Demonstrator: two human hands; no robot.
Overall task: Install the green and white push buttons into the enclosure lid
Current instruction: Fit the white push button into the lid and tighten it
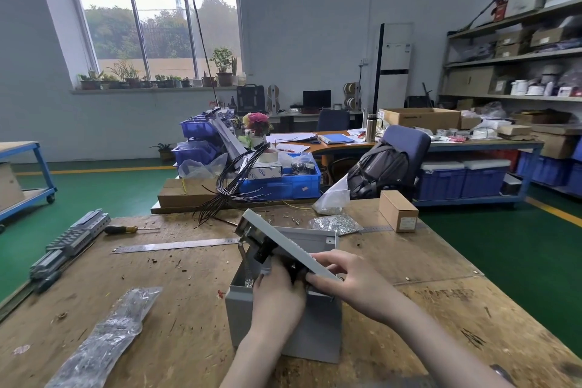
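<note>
The right hand (349, 280) grips the tilted enclosure lid (283, 242) steady so the left hand (277, 290) can grip a button body (263, 253) underneath.

Factory workshop: scarred wooden workbench (176, 293), blue parts bins (283, 186), stocked shelving (510, 57).

Daylight, diffuse, enters through the large window (151, 19) at upper left; sky panes blown out to near white, trees outside hazy. Room evenly lit, moderate brightness, cool cast on the walls. Shadows soft and faint on the wooden table (176, 293). Mild sheen on the steel ruler (176, 245) and the clear plastic bag (104, 337). Strong wide-angle distortion: window frame and shelving (516, 53) lean and bow toward the edges. Centre reasonably sharp; the corners smear, and fine detail looks softened.
</note>
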